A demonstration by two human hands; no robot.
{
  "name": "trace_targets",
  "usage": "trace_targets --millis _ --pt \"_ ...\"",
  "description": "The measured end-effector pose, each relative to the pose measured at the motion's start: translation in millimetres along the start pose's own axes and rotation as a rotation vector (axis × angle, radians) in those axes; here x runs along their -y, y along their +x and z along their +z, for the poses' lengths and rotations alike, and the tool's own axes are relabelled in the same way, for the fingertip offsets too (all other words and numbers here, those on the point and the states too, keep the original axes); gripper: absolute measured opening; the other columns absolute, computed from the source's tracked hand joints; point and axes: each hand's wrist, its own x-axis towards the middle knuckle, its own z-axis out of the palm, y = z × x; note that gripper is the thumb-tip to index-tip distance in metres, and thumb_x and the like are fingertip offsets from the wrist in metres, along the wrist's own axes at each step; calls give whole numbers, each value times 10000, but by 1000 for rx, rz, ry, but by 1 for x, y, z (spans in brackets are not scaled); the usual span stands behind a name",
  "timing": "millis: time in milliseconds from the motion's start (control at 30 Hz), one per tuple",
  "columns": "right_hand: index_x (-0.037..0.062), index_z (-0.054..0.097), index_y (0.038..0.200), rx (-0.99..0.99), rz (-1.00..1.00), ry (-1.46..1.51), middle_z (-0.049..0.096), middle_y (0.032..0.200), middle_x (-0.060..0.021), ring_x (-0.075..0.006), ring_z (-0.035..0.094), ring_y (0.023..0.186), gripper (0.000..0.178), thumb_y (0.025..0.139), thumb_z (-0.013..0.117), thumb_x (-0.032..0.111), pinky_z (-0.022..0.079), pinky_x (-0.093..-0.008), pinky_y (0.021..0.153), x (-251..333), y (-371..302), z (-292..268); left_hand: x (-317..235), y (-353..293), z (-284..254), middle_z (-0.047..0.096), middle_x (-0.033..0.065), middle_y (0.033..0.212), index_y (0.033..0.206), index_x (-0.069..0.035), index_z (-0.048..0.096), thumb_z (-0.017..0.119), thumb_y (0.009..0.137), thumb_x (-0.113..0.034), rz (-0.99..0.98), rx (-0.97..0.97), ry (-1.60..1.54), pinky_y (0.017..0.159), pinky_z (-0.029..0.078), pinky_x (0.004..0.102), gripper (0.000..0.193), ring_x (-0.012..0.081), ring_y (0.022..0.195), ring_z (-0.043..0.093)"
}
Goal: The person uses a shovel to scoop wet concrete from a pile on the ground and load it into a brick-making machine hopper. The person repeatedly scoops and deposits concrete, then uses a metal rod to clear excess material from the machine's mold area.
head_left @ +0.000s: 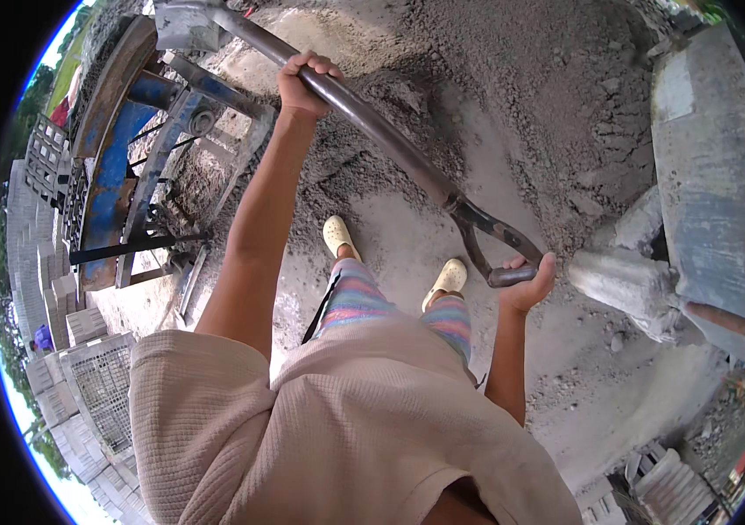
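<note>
The shovel (374, 129) slants above the ground (407, 226), blade (187, 31) near the far end of a rusty blue frame (110, 210); left hand (304, 83) encircles the shaft (421, 172), right hand (532, 285) grips the end handle (507, 277).

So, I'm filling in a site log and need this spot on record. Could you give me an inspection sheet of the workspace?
Surface: pale gritty ground, with a heap of loose grey material on it.
Job's things: one shovel, held slantwise, blade toward the picture's upper left.
Clutter: rough pale lumps beside a worn grey panel at right.
Hands: left hand closed around the shaft; right hand on the handle's grip.
Cables: nothing seen.
Surroundings: rusty blue metal frame and stacked grey blocks at left.
</note>
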Motion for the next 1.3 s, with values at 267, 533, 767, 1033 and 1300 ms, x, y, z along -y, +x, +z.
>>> trace_targets --millis 267,533,767,1033,1300 --pt "134 405 622 -744 395 -331 393 446 -17 -137 384 337 390 792 504 471 340 -262 311 43 -54 -267 357 -133 -177 447 10 516 565 -113 434 536 676 -137 -715 -1091 84 467 432 317 152 163 460 469" --pt "82 484 974 -979 329 -655 468 571 -59 -202 454 418 316 852 485 373 442 -317 377 159 -72 -316 604 -218 -205 439 14 505 547 -131 400 575 702 -155 -1283 -1191 -273 462 408 329 235 167 463 459" --pt "200 351 578 -817 439 -765 337 425 38 -91 308 313 414 746 506 546 254 -223 309 0 151 -300 567 -45 -350 437 33 525 595 -93 438 545 701 -132 -948 -1131 -383 521 421 330 156 203 497 465" --pt "153 394 585 -857 510 -380 373 423 -9 -141 366 329 384 774 510 466 350 -282 322 -147 89 -348 511 -58 -417 460 46 575 659 -83 463 530 700 -146 -772 -1153 89 469 428 294 101 181 500 464" --pt "136 386 608 -926 567 -289 360 443 -5 -139 366 348 371 786 493 444 329 -274 324 -90 -39 -397 495 -156 -357 461 83 473 478 -85 434 546 634 -154 -885 -1190 271 458 406 353 204 242 450 467"
